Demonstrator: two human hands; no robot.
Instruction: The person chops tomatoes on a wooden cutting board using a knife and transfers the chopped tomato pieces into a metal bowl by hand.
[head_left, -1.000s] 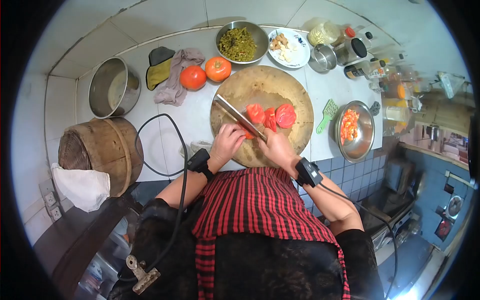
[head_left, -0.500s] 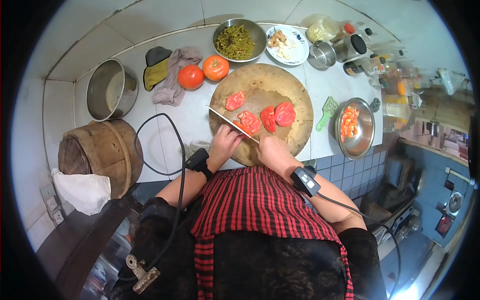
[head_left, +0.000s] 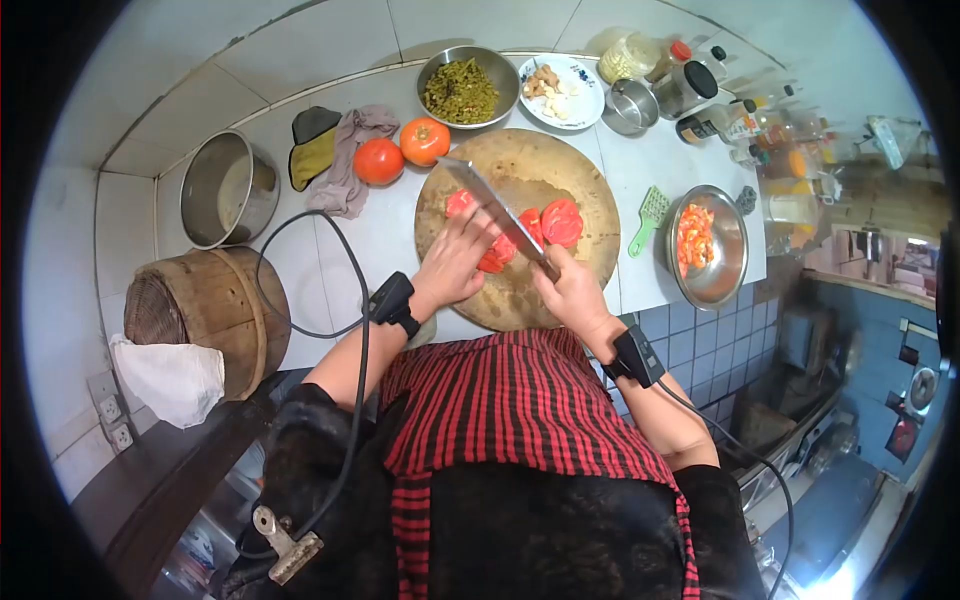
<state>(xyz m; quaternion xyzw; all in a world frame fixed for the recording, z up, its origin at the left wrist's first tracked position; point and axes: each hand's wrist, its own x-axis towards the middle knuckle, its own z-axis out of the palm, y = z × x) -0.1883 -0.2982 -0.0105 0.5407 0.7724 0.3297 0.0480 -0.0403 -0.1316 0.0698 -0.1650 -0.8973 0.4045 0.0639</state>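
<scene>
My right hand [head_left: 573,290] is wrapped round the handle of a cleaver [head_left: 490,207], whose blade slants up and left over the round wooden chopping board [head_left: 590,200]. Fingers stretched out, my left hand [head_left: 455,262] reaches over the board beside the blade, at the peeled tomato pieces [head_left: 497,254] on its near left part; whether it touches them I cannot tell. Another tomato piece [head_left: 458,203] shows behind my fingers. To the right of the blade lie a large tomato piece [head_left: 562,222] and a smaller one, partly covered by the cleaver.
Two whole tomatoes [head_left: 379,162] sit beyond the board, near a cloth [head_left: 345,165]. Behind stand a bowl of chopped greens [head_left: 460,92] and a plate [head_left: 590,105] with ginger and garlic. At right are a green grater [head_left: 650,220], a bowl of chopped tomato [head_left: 733,262] and several jars.
The cleaver has lifted and turned, its blade now pointing farther up the board. My left hand has moved up and forward, its fingers stretching out over the tomato pieces.
</scene>
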